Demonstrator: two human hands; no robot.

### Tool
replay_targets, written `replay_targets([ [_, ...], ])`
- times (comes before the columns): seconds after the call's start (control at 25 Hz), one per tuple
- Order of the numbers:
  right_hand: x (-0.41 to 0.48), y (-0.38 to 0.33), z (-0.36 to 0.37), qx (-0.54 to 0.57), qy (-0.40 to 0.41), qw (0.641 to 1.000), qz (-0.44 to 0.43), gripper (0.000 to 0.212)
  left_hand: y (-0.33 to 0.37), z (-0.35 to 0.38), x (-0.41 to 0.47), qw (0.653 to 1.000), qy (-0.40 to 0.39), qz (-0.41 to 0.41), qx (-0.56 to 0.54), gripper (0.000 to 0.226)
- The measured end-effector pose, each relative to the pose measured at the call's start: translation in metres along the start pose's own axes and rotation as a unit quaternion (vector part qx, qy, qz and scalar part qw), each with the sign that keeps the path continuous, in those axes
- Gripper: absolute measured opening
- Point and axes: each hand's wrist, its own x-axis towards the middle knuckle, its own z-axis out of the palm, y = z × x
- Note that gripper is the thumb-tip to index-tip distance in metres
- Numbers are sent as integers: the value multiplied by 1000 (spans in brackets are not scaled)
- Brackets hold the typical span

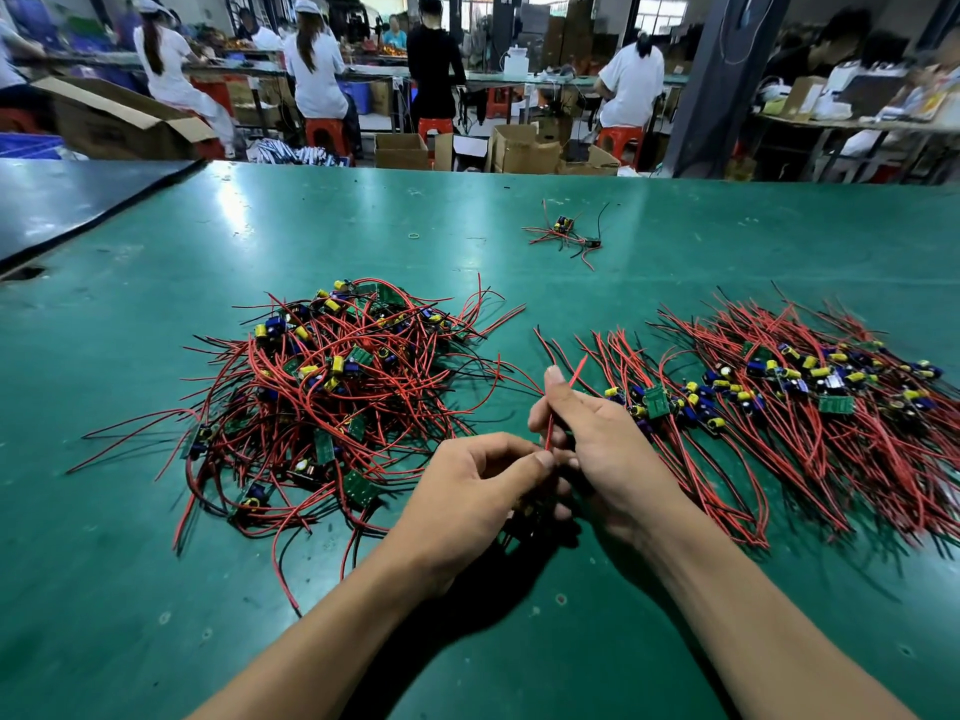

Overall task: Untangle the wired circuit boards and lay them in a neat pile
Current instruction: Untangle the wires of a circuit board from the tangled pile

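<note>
Green mat (363, 210), workers (317, 70) behind; left hand (467, 491), right hand (602, 444) both pinch red wire (574, 376).

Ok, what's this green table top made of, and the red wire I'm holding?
The table top is probably a rubber or vinyl mat in semi-gloss green: it mirrors the ceiling lights and shows small pits and scuffs. The red wire looks sheathed in smooth, plastic-like insulation. It is thin and runs nearly straight, and its core cannot be seen.
</note>
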Motion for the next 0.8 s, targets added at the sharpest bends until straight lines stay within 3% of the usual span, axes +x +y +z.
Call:
replay_targets([
  [0.2,-6,7,-2,33,-126,991,21,34,3,-2,2,997,66,-4,-26,19],
  [0.32,-7,10,-1,43,-148,988,29,31,3,-4,3,997,77,-8,-28,20],
  [0.44,-3,9,-4,22,-102,994,10,32,1,-5,3,997,75,-3,-19,17],
  [0.64,4,7,-18,-133,31,987,-83,42,2,-8,2,1000,23,-4,1,11],
  [0.8,9,5,-16,-13,33,998,-44,48,2,-10,0,1000,5,-4,7,12],
])
